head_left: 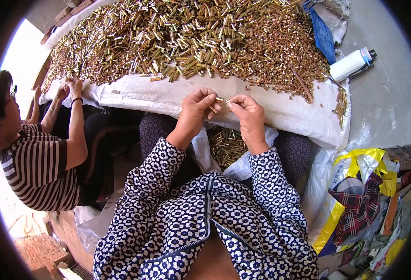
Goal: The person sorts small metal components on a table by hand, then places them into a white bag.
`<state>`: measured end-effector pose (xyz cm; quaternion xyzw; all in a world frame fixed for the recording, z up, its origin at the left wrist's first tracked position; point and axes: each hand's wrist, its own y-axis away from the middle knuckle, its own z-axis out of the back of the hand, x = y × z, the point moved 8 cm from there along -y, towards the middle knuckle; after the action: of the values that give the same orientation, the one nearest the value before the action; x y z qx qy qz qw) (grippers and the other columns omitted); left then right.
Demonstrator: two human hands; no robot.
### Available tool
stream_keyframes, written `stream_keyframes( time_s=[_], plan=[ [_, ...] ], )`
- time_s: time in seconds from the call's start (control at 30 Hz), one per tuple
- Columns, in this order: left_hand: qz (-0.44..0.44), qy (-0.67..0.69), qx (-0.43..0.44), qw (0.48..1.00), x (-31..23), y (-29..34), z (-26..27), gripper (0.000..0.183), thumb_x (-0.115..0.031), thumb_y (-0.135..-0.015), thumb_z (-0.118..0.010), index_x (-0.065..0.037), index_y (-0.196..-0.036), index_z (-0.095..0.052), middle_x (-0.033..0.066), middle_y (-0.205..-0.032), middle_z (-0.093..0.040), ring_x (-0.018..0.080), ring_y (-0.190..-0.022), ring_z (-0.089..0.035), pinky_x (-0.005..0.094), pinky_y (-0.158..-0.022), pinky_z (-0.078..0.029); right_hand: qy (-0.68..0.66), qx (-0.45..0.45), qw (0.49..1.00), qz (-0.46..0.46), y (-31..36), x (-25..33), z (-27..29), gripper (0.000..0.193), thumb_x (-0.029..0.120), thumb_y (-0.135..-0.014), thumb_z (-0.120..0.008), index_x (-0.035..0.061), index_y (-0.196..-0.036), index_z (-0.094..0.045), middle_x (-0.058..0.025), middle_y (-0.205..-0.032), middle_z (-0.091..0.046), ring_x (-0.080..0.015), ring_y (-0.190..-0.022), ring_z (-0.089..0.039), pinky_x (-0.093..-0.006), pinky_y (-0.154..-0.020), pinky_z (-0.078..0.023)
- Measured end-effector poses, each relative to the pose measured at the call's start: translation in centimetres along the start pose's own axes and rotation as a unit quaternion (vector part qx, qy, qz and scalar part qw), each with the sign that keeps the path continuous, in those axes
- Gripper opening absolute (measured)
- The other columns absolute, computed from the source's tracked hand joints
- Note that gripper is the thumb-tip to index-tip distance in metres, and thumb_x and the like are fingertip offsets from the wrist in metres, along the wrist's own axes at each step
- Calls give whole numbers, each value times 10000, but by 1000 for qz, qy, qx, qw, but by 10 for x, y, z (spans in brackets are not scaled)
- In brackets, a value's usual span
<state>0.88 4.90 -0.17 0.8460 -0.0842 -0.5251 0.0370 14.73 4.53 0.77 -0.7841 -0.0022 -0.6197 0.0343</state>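
Brass tubes in lap bag

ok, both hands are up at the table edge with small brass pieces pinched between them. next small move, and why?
Probably bring the two pieces together end to end. The left hand and right hand each pinch a small brass piece, tips nearly meeting over the white cloth. A bag of brass pieces sits in the lap just below, so a drop there would likely follow.

A low table covered with a white cloth carries a broad heap of small brass-coloured metal tubes. A blue plastic tray rests at the heap's right edge, loose pieces scattered nearby.
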Motion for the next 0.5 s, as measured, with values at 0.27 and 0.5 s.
stream_keyframes(
  time_s=[0.27, 0.5],
  plan=[
    [0, 34, 13, 999, 2, 4, -7, 94, -110, -866, -520, -20, -895, -518, 53, -733, -578, 93, -602, -555, 174, -453, -397, -117, -16, 993, -2, 5, -5, 0, 108, -37, -770, -575, -7, -874, -580, -33, -849, -585, -85, -771, -542, -201, -734, -435],
    [-9, 51, 14, 999, 2, 8, -10, 79, -94, -865, -517, -19, -894, -516, 51, -740, -576, 96, -613, -560, 177, -453, -404, -148, -25, 989, 6, 7, -6, -1, 102, -39, -774, -571, -13, -872, -576, -41, -854, -586, -94, -775, -552, -210, -748, -443]
  ],
)
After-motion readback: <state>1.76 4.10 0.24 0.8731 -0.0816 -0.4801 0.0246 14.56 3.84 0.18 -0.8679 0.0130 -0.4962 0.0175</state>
